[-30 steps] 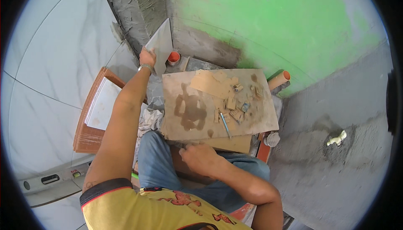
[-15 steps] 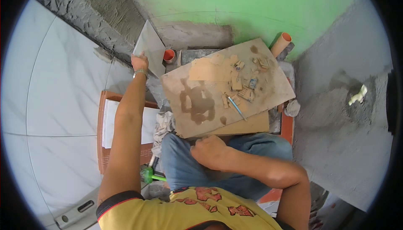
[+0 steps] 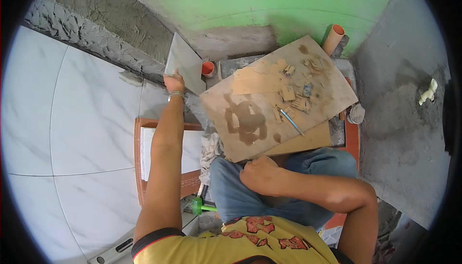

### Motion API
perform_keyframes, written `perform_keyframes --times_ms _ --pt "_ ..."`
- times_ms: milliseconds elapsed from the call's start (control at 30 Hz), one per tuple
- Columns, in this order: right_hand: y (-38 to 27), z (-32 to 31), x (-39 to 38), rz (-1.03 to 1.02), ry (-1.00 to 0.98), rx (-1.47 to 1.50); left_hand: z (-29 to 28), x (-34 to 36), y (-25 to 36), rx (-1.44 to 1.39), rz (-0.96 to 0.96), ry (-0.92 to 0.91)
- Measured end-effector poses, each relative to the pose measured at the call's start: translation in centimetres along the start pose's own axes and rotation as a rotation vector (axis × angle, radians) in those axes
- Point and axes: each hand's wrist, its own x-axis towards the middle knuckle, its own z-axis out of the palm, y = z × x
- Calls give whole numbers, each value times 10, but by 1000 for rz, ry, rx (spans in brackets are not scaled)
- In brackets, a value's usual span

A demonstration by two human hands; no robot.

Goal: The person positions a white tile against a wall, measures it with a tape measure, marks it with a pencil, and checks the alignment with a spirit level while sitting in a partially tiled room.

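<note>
Seen from the head camera, a person in a yellow shirt (image 3: 231, 244) and blue jeans (image 3: 226, 187) sits in the corner of a half-finished room, the left arm stretched forward. The left hand (image 3: 174, 82) has its grip clamped on the near edge of a pale tile (image 3: 186, 64), which stands tilted at the end of a rough mortar ledge (image 3: 96, 11), just beside an orange cup-like piece (image 3: 208, 69). Part of the tile's edge is covered by the hand, and whether its lower corner touches the cardboard sheet (image 3: 214, 112) beside it cannot be made out.

The right hand (image 3: 261, 175) rests over the lap by the sheet's near edge, its fingers curled under and out of sight; whether that grip is clenched on anything cannot be told. On the sheet lie a blue pencil-like stick (image 3: 292, 122), torn cardboard scraps (image 3: 287, 93) and a dark damp stain (image 3: 248, 122). A second brown piece (image 3: 313, 138) shows beneath it, mostly covered.

At left, the forearm crosses a stack of white tiles (image 3: 192, 153) in a brown carton (image 3: 140, 167), next to a crumpled whitish cloth (image 3: 210, 151). A green-headed mallet (image 3: 197, 205) is partly hidden between clutter and leg, while the shirt and dark lens rim cut off a spirit level (image 3: 115, 252).
</note>
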Motion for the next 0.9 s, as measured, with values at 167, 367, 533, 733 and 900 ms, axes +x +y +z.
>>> perform_keyframes --times_ms 167,367,533,733,900 --pt "2 10 5 -16 52 -17 3 6 -15 -42 -26 -18" --pt "1 7 4 11 18 -18 3 2 -12 -87 18 -18" --pt "1 11 3 22 40 -13 2 -3 -3 -82 22 -6" --pt "-1 8 1 5 53 -21 -3 -3 -4 -61 29 -1" --pt "-3 3 0 6 37 -35 -4 -3 -6 -20 30 18"
